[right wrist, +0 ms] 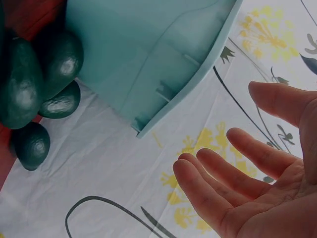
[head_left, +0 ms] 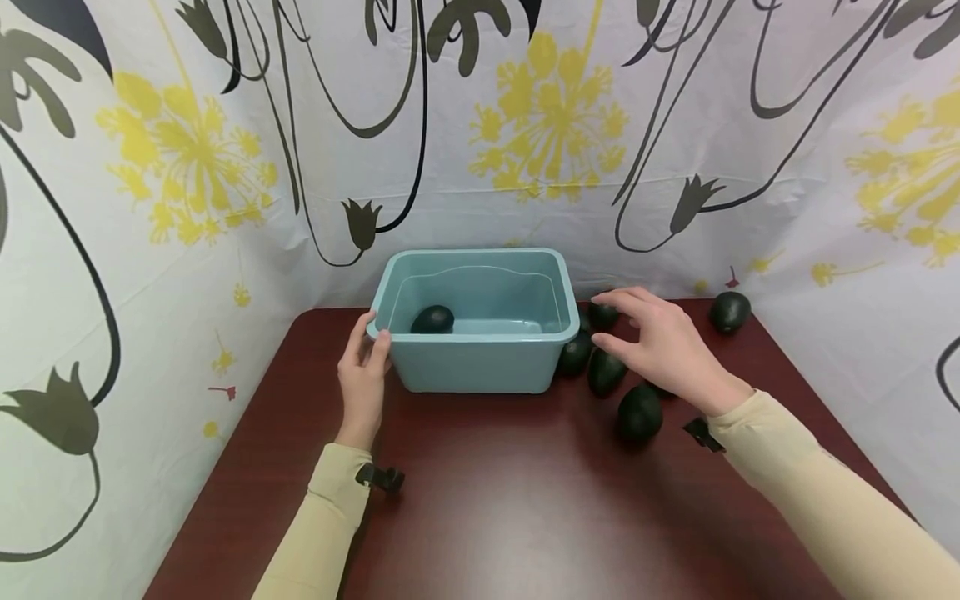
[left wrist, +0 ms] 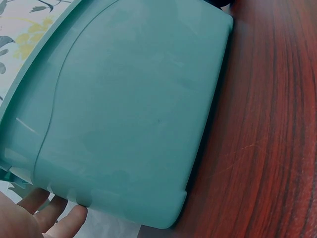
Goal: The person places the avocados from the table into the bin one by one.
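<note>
A light teal plastic bin (head_left: 472, 367) stands on the table with one dark green avocado (head_left: 432, 320) lying inside, toward its left. My left hand (head_left: 362, 383) holds the bin's front left corner, thumb at the front rim and fingers along the side; in the left wrist view, fingertips (left wrist: 74, 218) touch the outer wall. To the right of the bin lie several avocados, among them a near one (head_left: 640, 414) and one beside the bin wall (head_left: 575, 356). Above them my right hand (head_left: 667, 346) hovers, thumb and fingers spread apart with nothing between them.
A separate avocado (head_left: 730, 312) sits at the table's back right corner. The dark red wooden table (head_left: 510, 483) meets a white patterned cloth (head_left: 480, 192) at the back and both sides. The bin stands close to the back cloth.
</note>
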Tool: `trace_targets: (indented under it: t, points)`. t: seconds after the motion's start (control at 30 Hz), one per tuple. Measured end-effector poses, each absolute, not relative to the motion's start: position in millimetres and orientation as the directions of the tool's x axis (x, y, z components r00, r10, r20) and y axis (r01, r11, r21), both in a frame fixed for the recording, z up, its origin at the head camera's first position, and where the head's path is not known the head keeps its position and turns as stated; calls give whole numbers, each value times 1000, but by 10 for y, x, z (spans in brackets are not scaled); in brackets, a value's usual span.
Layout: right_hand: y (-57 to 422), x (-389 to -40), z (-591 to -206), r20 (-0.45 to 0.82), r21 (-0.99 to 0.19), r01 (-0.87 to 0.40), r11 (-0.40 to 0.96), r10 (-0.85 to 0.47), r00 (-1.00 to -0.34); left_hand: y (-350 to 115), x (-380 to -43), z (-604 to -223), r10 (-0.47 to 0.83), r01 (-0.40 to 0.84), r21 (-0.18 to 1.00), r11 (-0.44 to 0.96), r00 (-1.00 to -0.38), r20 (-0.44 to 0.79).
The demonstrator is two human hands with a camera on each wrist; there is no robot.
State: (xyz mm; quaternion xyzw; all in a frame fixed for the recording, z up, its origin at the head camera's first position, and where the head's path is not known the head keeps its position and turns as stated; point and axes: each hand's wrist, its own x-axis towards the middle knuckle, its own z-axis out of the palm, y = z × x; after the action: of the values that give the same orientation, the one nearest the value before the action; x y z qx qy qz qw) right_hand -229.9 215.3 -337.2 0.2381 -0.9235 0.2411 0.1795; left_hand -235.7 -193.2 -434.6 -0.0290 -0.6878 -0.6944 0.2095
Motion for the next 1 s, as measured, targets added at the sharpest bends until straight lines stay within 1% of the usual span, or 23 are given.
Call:
trace_targets:
  t: [0.57,0.8,1.0]
  points:
    - [2383,-2201,-3597,412,-365,-474,801,-317,-854,-1913,-2384,-4345,-263,339,941,28,-905,334]
    - [2432,-2137,-3688,391,-369,-457,809,-311,-866,-1978,-2531,-4555,-267,345,938,21,-902,338]
    - [2474,-2092,-3770,371,-370,-443,816,-307,-876,-1984,-2570,-4614,-279,358,933,31,-893,352]
